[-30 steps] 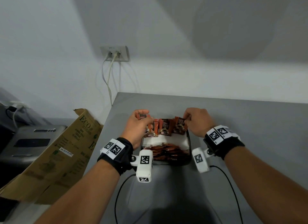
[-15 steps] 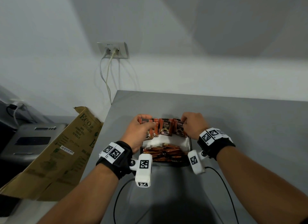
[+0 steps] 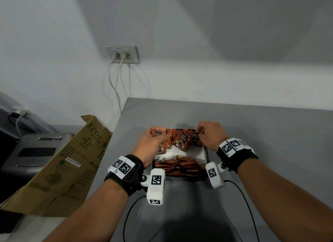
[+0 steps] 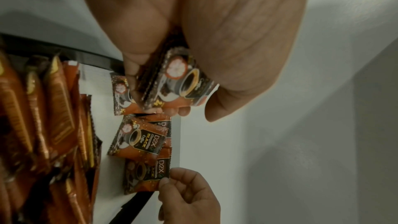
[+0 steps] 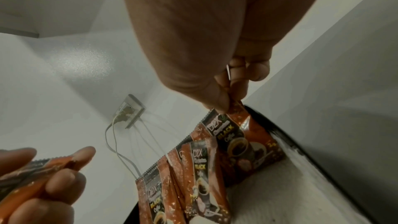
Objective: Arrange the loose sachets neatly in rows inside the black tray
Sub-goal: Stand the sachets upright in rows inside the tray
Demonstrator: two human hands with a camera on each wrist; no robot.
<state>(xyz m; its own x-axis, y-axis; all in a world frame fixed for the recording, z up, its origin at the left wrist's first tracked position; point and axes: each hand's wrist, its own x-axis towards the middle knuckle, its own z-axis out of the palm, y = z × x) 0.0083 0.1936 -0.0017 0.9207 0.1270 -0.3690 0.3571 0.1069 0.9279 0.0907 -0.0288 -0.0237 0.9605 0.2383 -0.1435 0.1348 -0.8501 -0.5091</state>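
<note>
A black tray (image 3: pixel 206 152) with a white lining sits on the grey table. Orange and black coffee sachets (image 3: pixel 182 140) stand in a row along its far side, and a packed row of sachets (image 3: pixel 178 167) lies at its near side. My left hand (image 3: pixel 156 135) grips a small stack of sachets (image 4: pixel 181 81) at the row's left end. My right hand (image 3: pixel 200 133) pinches the top edge of the rightmost sachet (image 5: pixel 239 135) between thumb and fingers. Both hands hover over the tray's far edge.
A folded cardboard box (image 3: pixel 68 162) leans off the table's left edge, beside a grey machine (image 3: pixel 34 150). A wall socket (image 3: pixel 123 54) with two cables hangs behind. Black cables (image 3: pixel 129 213) trail on the table near my wrists.
Both hands have drawn a little closer together along the standing row. The sachets now stand more upright and tighter. The view has shifted slightly.
</note>
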